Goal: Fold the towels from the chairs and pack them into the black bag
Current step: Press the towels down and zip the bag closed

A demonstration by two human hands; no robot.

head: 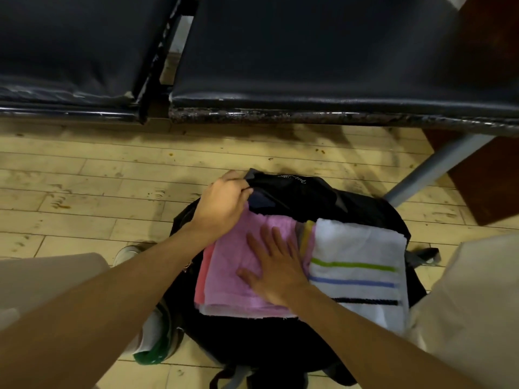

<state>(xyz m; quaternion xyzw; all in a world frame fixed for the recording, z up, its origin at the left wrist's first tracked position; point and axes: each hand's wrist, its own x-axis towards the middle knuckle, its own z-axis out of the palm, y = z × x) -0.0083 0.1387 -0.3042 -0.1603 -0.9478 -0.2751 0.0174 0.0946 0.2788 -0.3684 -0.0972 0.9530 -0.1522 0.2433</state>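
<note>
Knees in pale trousers (474, 304) frame the lower corners of your view, and a white shoe with green trim (157, 341) sits on the wooden floor (84, 192) just left of the black bag (252, 341), which lies on the floor between your legs. Folded towels lie across the open bag: a pink towel (230, 279) on the left, with a salmon edge (200, 279) showing from under its left side, and a white towel (362, 248) with green, blue and dark stripes just beside it on the right. A strip of yellow and grey cloth (306, 234) peeks out between the two. Your right hand (276, 272) lies flat on the pink towel, fingers straight and spread, palm pressing down and gripping nothing. A little farther on, your left hand (223, 199) has its fingers curled round the edge of the bag's black flap (303, 192), holding it raised over the far end of the pink towel. Beyond the bag, a grey metal leg (438, 167) slants up to the two black padded chairs (323, 66), which stand side by side with worn, flaking front edges.
</note>
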